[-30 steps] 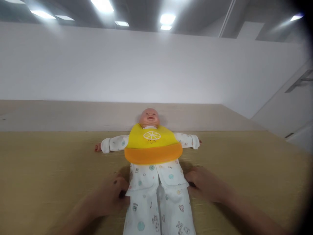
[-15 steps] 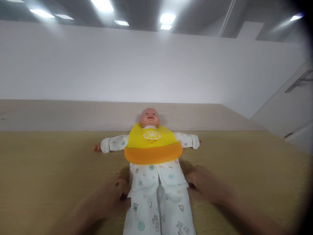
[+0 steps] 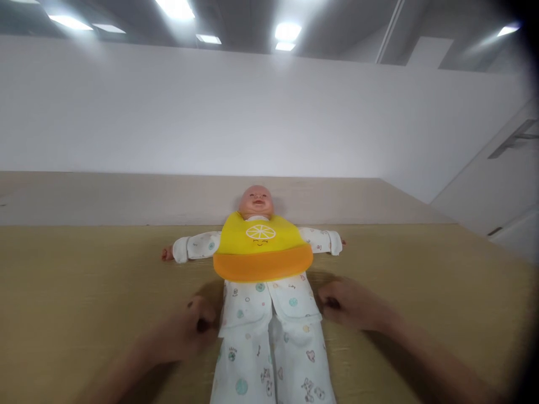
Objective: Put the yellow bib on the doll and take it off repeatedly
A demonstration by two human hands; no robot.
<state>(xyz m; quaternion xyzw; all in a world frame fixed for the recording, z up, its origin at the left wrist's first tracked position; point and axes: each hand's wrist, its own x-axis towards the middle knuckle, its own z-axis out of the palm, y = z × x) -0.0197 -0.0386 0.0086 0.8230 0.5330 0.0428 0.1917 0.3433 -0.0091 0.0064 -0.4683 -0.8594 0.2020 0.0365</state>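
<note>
A baby doll point(image 3: 257, 203) lies on its back with both arms stretched out sideways. It wears a white printed top point(image 3: 248, 303) and matching white printed trousers point(image 3: 244, 370). Over its chest is a yellow bib point(image 3: 236, 235) with a lemon-slice face and an orange pocket along the bottom. Beside the left hem of the top, my left hand point(image 3: 191, 331) is loosely closed, nearly touching the cloth. On the other side, my right hand point(image 3: 347, 304) is curled closed close to the hem. No cloth shows between the fingers of either hand. The doll's feet are out of view.
The doll rests on a tan, wood-like tabletop point(image 3: 84, 292). A paler surface point(image 3: 105, 199) borders its far edge, with a white wall point(image 3: 168, 112) behind. At the right is a white door with a metal handle point(image 3: 511, 138).
Both hands have come slightly away from the top's hem, which they were pinching at each side. The right hand has risen a little. The doll and bib lie as before.
</note>
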